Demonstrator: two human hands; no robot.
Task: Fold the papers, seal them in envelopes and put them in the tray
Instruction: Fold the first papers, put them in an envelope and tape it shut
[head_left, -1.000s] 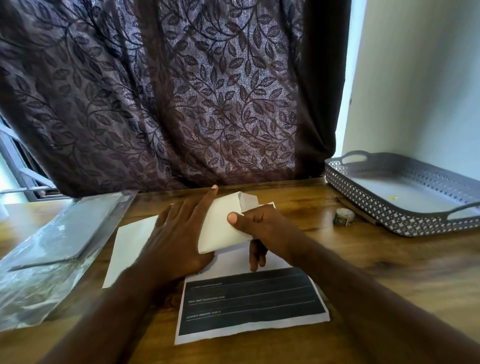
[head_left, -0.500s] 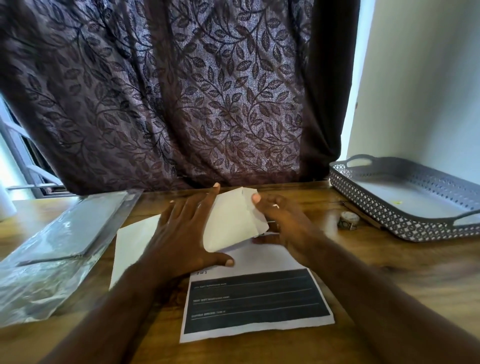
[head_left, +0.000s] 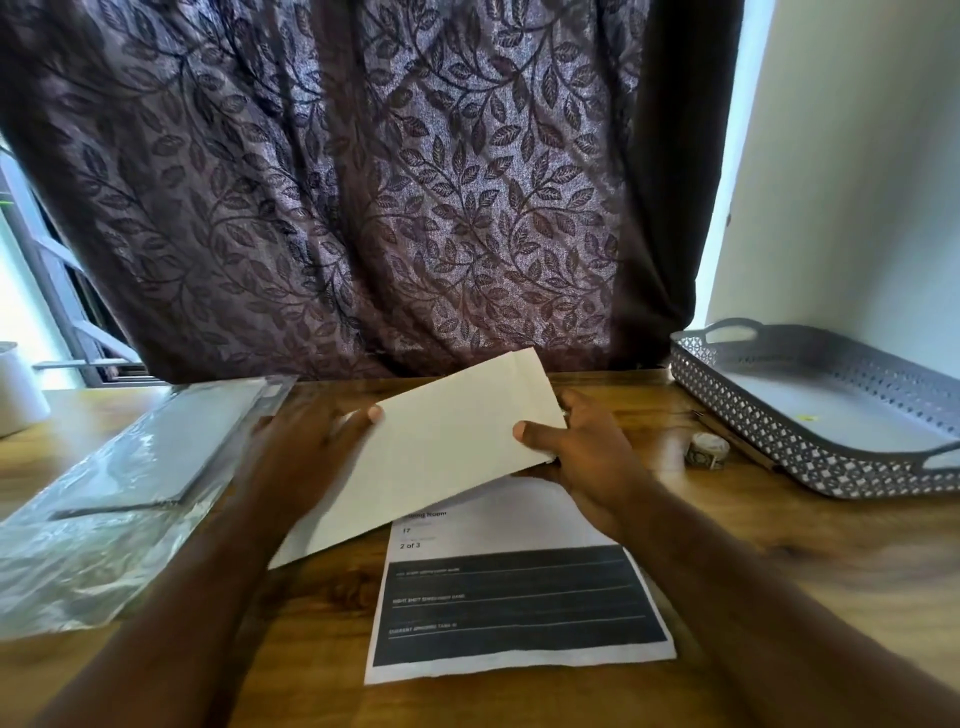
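Note:
A white envelope (head_left: 441, 452) is held tilted above the wooden table (head_left: 779, 545), its far end raised toward the curtain. My left hand (head_left: 306, 457) grips its left edge, thumb on top. My right hand (head_left: 587, 457) pinches its right end, thumb on top and fingers underneath. Below the envelope lies a printed paper (head_left: 514, 613) with a dark block on its lower half. The grey perforated tray (head_left: 810, 447) stands at the right with nothing visible inside but a small yellow speck.
A clear plastic packet (head_left: 119, 488) with flat sheets inside lies at the left. A small roll of tape (head_left: 706, 451) and a thin stick sit beside the tray. A white cup stands at the far left edge. A patterned curtain hangs behind the table.
The envelope has been lifted off the table and opened out flat between both hands. My left hand moved from lying flat on it to gripping its left edge.

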